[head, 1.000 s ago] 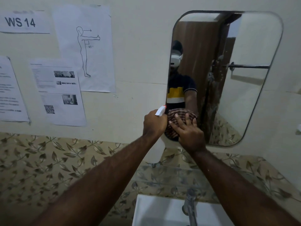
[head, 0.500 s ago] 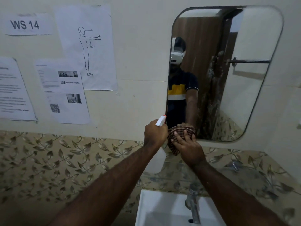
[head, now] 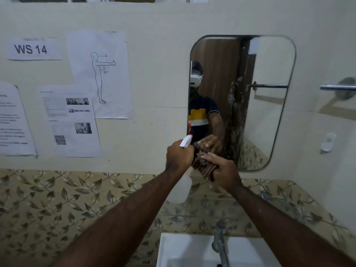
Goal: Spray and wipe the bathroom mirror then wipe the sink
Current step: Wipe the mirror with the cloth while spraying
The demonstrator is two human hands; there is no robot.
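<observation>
Since a second ago the right hand (head: 224, 170) has slid its cloth (head: 203, 166) down to the mirror's lower left corner, and the view has pulled back. Nearest, well below both hands, the sink (head: 185, 251) and its tap (head: 219, 245) wait unwiped. Farther out, the left hand (head: 179, 156) is wrapped tight round the spray bottle (head: 182, 186), nozzle tilted up past its knuckles, probably kept handy for another squirt. Just right of it, the right hand's fingers press the bunched cloth flat against the mirror (head: 269, 112), likely to scrub with firm pressure. Streaks remain above those fingers.
</observation>
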